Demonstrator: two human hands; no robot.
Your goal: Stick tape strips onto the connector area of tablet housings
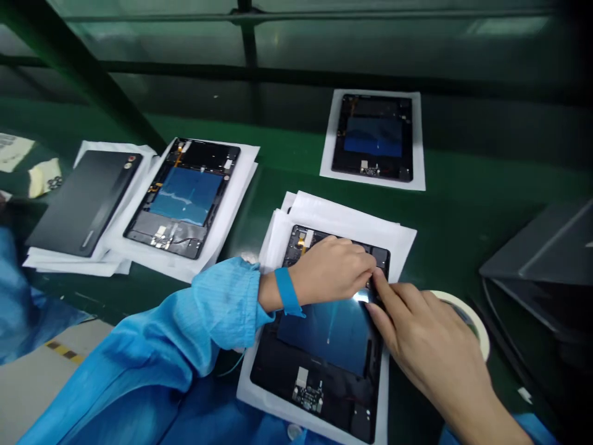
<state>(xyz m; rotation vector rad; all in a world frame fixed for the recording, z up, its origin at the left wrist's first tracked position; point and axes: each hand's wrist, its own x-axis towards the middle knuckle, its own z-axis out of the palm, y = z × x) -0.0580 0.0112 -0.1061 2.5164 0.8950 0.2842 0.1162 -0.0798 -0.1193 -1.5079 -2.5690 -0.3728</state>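
An opened tablet (324, 337), its circuit boards and blue battery exposed, lies tilted in front of me on white sheets (352, 213). My left hand (336, 269), with a blue wrist strap (288, 292), reaches across its upper part. Its fingers are curled closed at the tablet's right side. There my right hand (426, 340) meets it, thumb and index finger bent together at the edge. Whatever lies between the fingertips is too small or hidden to name. A bright glint shows just below them.
Left stand another opened tablet (185, 194) and a closed dark tablet (88, 201), both on white sheets. One more opened tablet (374, 136) lies at the back. A tape roll (484, 340) and a grey box-like object (546, 247) are right. A co-worker's blue sleeve (28, 315) shows far left.
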